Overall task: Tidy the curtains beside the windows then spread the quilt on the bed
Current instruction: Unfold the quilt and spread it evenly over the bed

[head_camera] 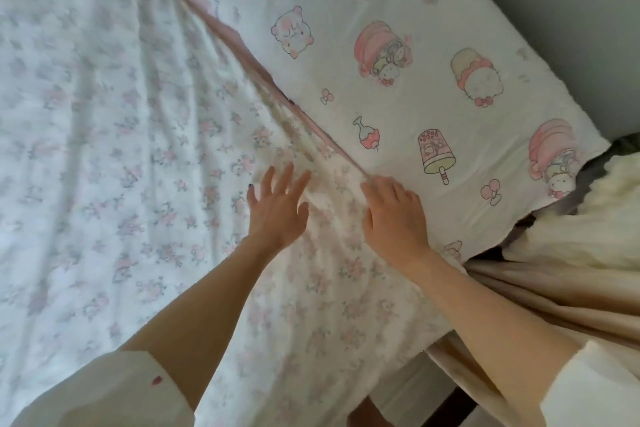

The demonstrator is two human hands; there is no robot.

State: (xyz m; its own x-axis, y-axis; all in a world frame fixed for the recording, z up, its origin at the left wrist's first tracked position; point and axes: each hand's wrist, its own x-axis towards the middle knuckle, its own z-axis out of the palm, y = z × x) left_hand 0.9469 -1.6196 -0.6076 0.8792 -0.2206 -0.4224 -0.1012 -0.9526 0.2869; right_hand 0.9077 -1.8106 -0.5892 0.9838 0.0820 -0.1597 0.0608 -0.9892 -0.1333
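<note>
The quilt (114,135) edge runs from eleven to five o'clock; the right hand (394,215) pinches it, nearer than the left hand (277,204), fingers spread flat

Both bare forearms reaching forward from pushed-up white sleeves; left hand (278,206) spread flat, palm down, fingers straight and splayed, dark polish on the thumbnail; right hand (394,215) just beside it, palm down, knuckles raised, fingers curled under at the tips; whether pinching anything, impossible to tell.
</note>
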